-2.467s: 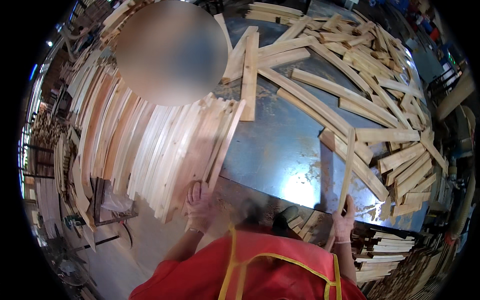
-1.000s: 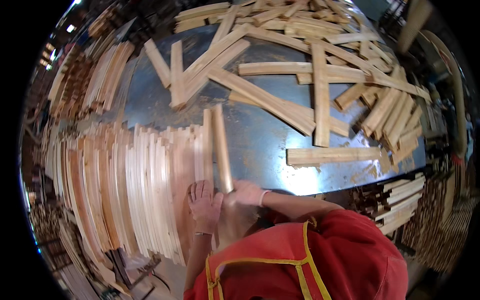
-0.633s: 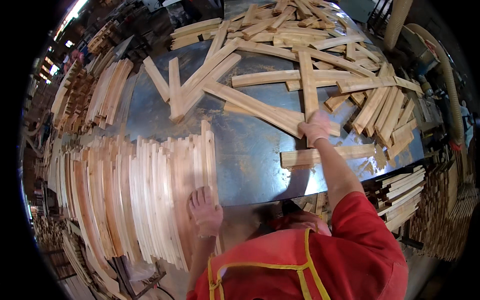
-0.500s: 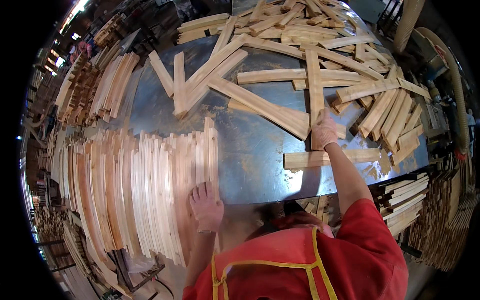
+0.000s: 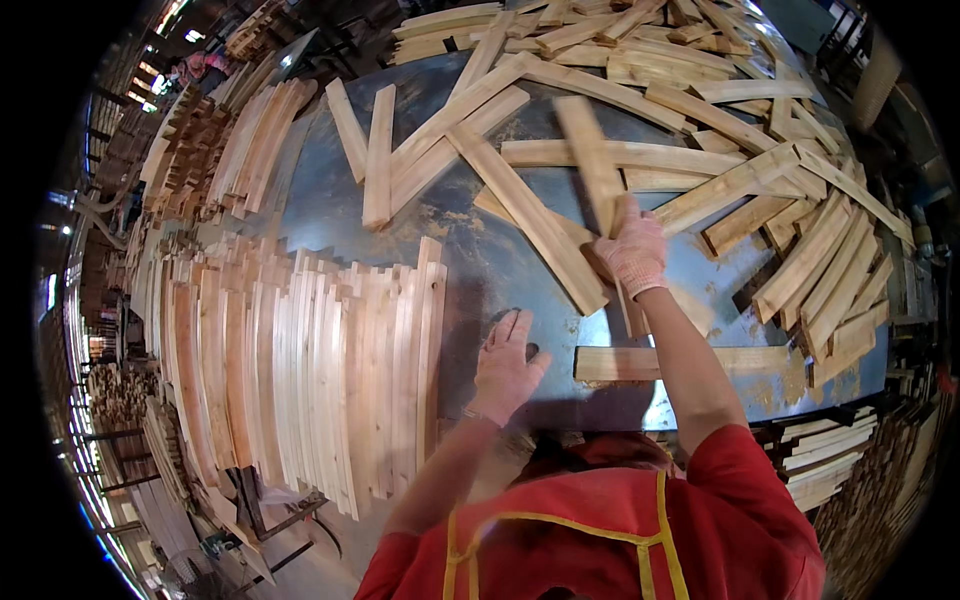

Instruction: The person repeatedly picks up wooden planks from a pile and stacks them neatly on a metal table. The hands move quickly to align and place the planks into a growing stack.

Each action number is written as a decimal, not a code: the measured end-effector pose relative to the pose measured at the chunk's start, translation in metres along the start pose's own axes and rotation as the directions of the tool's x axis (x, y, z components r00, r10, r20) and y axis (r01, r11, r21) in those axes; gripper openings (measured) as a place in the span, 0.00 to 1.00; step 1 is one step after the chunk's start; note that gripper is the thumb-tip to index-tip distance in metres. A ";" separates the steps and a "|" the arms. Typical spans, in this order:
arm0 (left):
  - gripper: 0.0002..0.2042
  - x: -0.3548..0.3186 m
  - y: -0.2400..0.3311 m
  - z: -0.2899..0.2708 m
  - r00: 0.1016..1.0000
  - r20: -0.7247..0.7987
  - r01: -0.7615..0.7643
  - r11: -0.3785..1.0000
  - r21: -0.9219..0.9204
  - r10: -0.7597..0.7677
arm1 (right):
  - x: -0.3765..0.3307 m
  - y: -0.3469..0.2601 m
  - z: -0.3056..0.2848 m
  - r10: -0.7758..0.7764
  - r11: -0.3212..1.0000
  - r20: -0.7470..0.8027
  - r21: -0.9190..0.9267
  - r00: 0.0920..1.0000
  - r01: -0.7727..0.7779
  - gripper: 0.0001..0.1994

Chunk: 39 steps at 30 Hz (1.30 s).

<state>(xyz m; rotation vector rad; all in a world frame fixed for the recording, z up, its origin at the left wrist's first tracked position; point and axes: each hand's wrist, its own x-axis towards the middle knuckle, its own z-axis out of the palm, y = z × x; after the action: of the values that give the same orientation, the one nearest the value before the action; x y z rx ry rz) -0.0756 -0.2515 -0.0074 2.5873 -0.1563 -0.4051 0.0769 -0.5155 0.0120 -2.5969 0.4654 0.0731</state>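
Observation:
My right hand (image 5: 637, 245), in a pale knitted glove, is closed around a wooden board (image 5: 590, 160). The board is blurred by motion and slants, its far end tipped to the left, above other boards on the metal table. My left hand (image 5: 508, 370), gloved too, is over the table's near edge with its thumb apart from its fingers and nothing held. To its left stands a tight row of upright-edged wooden strips (image 5: 340, 370). A single board (image 5: 690, 362) lies crosswise in front of my right forearm, and another slanted board (image 5: 530, 220) lies left of my right hand.
The metal tabletop (image 5: 330, 245) carries sawdust patches. Loose boards (image 5: 670, 70) pile up at the far side, and more boards (image 5: 825, 265) heap at the right. Further stacks of wood (image 5: 255, 145) stand at the left, with white-edged strips (image 5: 825, 450) stacked below the right edge.
My left hand has left the row of strips and moved right, over the table. The board in my right hand has swung, its far end going left. The whole view has shifted slightly.

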 end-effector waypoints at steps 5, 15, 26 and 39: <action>0.40 -0.016 0.002 -0.005 0.995 0.008 0.097 0.995 -0.008 -0.097 | -0.013 -0.071 0.041 -0.260 0.966 0.065 0.033 0.963 0.258 0.41; 0.34 -0.102 -0.037 -0.034 0.970 -0.164 0.108 0.924 -0.367 -0.179 | -0.125 -0.073 0.054 -0.311 0.843 0.380 0.534 0.871 0.068 0.58; 0.39 -0.133 -0.146 -0.027 0.971 -0.215 0.008 0.889 0.458 0.102 | -0.249 -0.057 0.096 -0.586 0.807 0.721 0.485 0.368 0.336 0.39; 0.40 -0.097 -0.050 -0.010 0.924 -0.119 -0.302 0.884 0.356 0.363 | -0.190 0.139 -0.038 -0.172 0.683 0.579 -0.512 0.797 0.520 0.36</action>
<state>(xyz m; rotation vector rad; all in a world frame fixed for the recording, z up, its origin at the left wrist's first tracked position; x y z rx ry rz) -0.1623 -0.1858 0.0008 2.8307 -0.6476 -0.0095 -0.1503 -0.5882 0.0066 -3.1217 -0.3533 0.8953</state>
